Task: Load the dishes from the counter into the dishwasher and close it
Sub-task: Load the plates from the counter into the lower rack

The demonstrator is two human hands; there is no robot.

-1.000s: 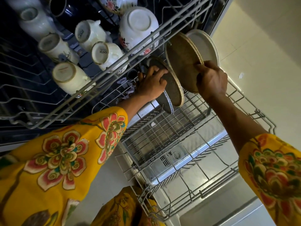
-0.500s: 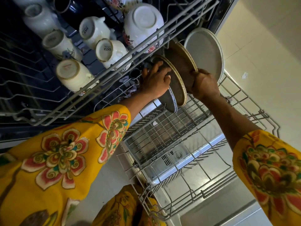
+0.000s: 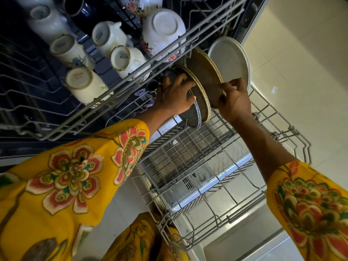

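Both grips closed on stiff, breakable plates standing on edge at the lower rack's (image 3: 267,113) back edge: left hand (image 3: 176,97) steadies the speckled plate (image 3: 192,114), right hand (image 3: 235,98) pinches the brown plate's (image 3: 205,76) rim, prob heavy-ish & slick, so rim holds imo.

The pulled-out upper rack (image 3: 116,87) overhangs the back of the lower rack (image 3: 282,129), so from above that back part is roofed by its wire front rail. Upturned cups (image 3: 84,83) and a bowl (image 3: 162,32) fill the upper rack's near corner. In the lower rack four plates stand on edge close together; the left hand (image 3: 175,97) and right hand (image 3: 233,98) occupy the gaps there. Toward the viewer, the cutlery basket (image 3: 178,155) and the tine rows (image 3: 216,194) carry nothing and lie open from above.
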